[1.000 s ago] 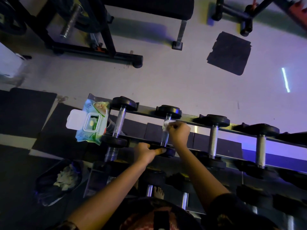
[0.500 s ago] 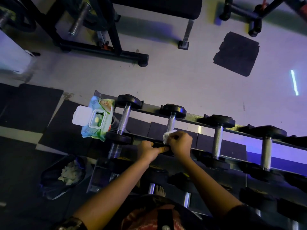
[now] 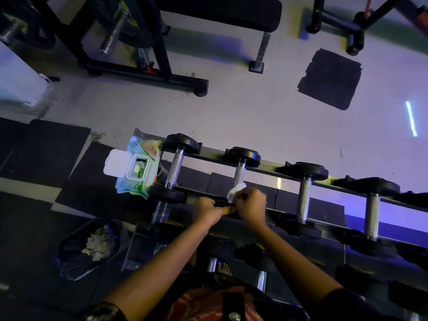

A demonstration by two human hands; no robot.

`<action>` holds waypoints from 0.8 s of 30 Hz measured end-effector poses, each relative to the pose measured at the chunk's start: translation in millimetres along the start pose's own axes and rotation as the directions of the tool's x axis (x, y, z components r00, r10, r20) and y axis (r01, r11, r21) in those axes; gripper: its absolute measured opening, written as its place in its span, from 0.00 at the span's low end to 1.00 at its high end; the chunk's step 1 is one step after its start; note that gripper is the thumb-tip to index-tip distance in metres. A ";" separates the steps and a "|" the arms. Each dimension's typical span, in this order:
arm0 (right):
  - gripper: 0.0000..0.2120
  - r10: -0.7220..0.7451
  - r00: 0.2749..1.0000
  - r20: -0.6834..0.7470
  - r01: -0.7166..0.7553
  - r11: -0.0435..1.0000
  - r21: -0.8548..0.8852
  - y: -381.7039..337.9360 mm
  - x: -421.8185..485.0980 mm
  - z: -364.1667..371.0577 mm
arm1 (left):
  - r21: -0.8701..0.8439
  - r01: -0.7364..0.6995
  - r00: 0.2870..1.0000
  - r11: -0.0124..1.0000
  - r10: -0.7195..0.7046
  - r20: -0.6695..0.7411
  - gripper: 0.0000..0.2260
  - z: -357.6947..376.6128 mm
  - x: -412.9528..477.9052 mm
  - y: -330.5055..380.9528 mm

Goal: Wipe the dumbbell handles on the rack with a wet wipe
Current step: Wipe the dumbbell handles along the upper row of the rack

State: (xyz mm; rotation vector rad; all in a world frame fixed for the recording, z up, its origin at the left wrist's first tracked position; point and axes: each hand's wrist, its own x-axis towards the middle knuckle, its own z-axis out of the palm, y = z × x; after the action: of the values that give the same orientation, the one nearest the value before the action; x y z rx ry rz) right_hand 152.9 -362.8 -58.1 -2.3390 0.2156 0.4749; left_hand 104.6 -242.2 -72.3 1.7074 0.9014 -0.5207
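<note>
On the rack (image 3: 273, 163), the right hand (image 3: 251, 206) pinches the wet wipe (image 3: 235, 192) round the near end of the handle (image 3: 239, 173) of the 2nd dumbbell (image 3: 243, 156), while the left hand (image 3: 207, 210) clasps its near head, likely to stop it rolling.

I read this as a gym, in the free-weights corner. A tiered steel rack (image 3: 271, 163) crosses my view, carrying a row of dumbbells (image 3: 304, 198) with knurled metal handles and round black heads, with more on the tier below. Beyond it, on the pale floor (image 3: 231, 107), stand a padded black bench (image 3: 220, 12) and a black frame holding weight plates (image 3: 150, 31) on a bar sleeve (image 3: 114, 34). Dark rubber mats (image 3: 331, 78) lie on the floor, and violet light washes the right side.
</note>
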 end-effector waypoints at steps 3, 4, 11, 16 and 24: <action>0.07 0.005 0.999 -0.036 -0.003 0.998 0.059 -8.1 0.3 -2.4 | 0.024 0.045 0.999 0.999 -0.045 0.009 0.17 -2.8 -2.7 6.0; 0.09 0.000 0.998 -0.060 0.006 0.995 0.104 -16.2 6.3 -6.0 | 0.029 0.054 0.998 0.998 -0.054 0.011 0.19 -3.8 -2.6 6.9; 0.11 0.056 0.986 -0.158 -0.037 0.992 0.122 -44.1 55.6 -17.0 | -0.081 0.146 0.989 0.986 -0.143 0.046 0.19 -10.5 -3.4 7.9; 0.07 0.039 0.999 0.027 -0.041 0.996 0.080 -12.6 14.5 -10.2 | -0.431 0.564 0.824 0.705 -0.445 0.352 0.24 -23.6 0.8 3.8; 0.14 0.003 0.998 -0.063 0.010 0.979 0.202 -26.6 8.2 -16.6 | -0.496 0.652 0.745 0.573 -0.365 0.558 0.21 7.0 8.2 15.5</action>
State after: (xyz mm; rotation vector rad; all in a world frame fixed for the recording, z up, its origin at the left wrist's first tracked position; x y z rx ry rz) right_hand 172.6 -355.3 -33.5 -2.1560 0.2766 0.3594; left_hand 122.4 -248.3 -71.0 0.5987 1.1172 -0.7881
